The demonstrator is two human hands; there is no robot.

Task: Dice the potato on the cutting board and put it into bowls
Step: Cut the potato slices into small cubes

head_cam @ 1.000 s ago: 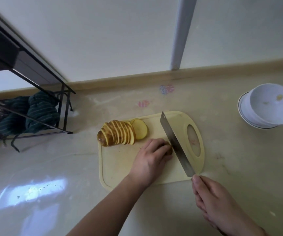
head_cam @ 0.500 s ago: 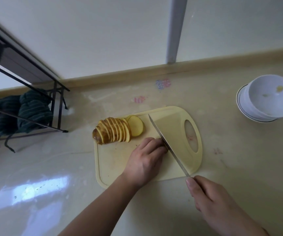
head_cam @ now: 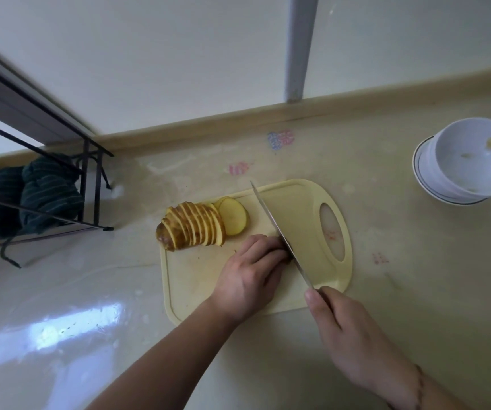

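Potato slices [head_cam: 192, 226] lean in a fanned row at the far left of the pale yellow cutting board [head_cam: 303, 220], one round slice lying flat beside them. The left hand [head_cam: 250, 276] curls its fingers over a small dark piece, mostly hidden, against the cleaver [head_cam: 276, 229] blade. The right hand [head_cam: 353, 341] grips the cleaver's handle. Stacked white bowls [head_cam: 472, 161] sit well apart on the beige countertop [head_cam: 415, 276].
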